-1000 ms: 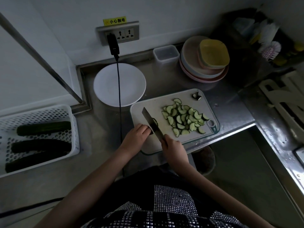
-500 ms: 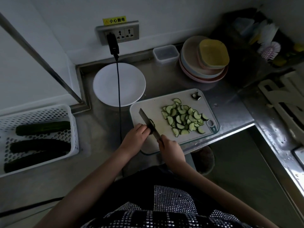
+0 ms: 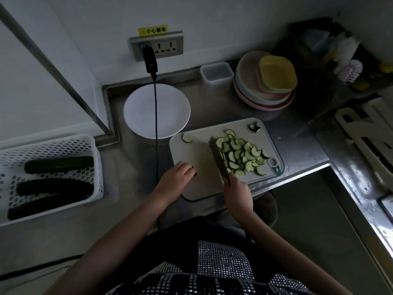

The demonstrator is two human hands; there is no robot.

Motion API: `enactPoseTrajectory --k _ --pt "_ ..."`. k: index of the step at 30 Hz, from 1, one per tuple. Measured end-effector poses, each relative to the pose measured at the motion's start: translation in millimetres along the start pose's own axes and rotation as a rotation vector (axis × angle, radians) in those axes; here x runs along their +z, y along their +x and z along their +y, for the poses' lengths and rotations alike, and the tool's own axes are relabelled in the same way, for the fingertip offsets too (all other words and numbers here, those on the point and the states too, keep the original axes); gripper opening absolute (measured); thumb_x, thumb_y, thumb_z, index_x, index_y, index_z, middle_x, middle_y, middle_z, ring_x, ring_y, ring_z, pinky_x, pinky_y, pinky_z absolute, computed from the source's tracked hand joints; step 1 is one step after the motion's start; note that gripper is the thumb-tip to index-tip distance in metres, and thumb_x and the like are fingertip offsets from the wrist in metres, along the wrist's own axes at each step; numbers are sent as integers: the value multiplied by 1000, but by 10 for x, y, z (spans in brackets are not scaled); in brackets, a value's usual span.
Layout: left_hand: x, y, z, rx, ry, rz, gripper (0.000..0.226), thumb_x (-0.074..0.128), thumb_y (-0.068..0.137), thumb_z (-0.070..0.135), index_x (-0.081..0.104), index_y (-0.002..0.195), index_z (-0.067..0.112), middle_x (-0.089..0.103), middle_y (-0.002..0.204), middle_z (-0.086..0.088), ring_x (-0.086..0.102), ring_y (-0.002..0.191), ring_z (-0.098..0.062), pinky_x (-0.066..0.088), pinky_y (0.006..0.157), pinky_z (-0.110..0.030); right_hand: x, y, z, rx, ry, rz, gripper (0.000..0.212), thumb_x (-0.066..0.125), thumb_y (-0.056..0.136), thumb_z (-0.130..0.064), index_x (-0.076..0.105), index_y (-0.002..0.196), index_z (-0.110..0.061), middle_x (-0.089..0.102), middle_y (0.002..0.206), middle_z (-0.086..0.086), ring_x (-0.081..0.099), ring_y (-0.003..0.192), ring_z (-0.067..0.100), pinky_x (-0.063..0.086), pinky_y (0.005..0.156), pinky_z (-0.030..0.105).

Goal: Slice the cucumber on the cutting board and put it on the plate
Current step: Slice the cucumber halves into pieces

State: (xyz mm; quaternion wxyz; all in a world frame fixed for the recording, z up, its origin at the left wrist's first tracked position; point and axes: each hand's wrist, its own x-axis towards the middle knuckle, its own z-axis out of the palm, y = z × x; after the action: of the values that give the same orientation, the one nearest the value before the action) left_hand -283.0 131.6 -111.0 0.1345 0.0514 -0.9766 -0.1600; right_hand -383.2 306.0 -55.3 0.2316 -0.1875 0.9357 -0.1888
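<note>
The cucumber is nearly all cut: a heap of half-moon slices lies on the right of the cutting board, one stray slice at its far left. The left hand curls over a dark end stub; the right hand grips the knife. The white plate, beyond the board, holds no slices, so the transfer remains.
</note>
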Motion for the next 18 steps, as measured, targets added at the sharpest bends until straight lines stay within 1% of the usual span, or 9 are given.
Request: enactPoseTrajectory --k 2,5,9,13,18 --pt "-17 -1 -4 19 24 7 18 47 80 9 64 84 3 59 84 -10 48 83 -24 51 59 -35 -22 -48 -26 -37 25 -5 19 43 98 -27 49 91 -11 62 84 17 61 80 37 39 58 34" --pt "-37 4 14 -13 41 4 22 45 79 13 65 83 5 59 84 -9 46 83 -23 50 59 -34 32 -158 -107 -112 59 -29 21 45 98 -29 49 89 -10 63 82 19 60 78 39 37 56 35" --pt "-25 23 24 -39 42 -43 26 44 77 17 65 87 6 57 85 -9 44 84 -25 49 58 -36 87 -211 -168 -214 -1 -82 22 42 99 -32 46 90 -11 62 81 19 60 75 39 40 55 38" --pt "-36 26 27 -34 54 -71 30 41 75 16 64 90 3 57 86 -11 43 84 -25 49 60 -36 128 -215 -202 -204 -33 -101 24 41 100 -33 47 94 -10 63 87 21 60 80 40 37 56 36" --pt "-26 18 21 -34 27 -65 29 41 76 14 63 90 2 57 87 -12 44 85 -25 50 61 -37 125 -228 -213 -190 4 -116 23 42 99 -32 47 92 -10 63 85 20 60 79 40 35 56 34"
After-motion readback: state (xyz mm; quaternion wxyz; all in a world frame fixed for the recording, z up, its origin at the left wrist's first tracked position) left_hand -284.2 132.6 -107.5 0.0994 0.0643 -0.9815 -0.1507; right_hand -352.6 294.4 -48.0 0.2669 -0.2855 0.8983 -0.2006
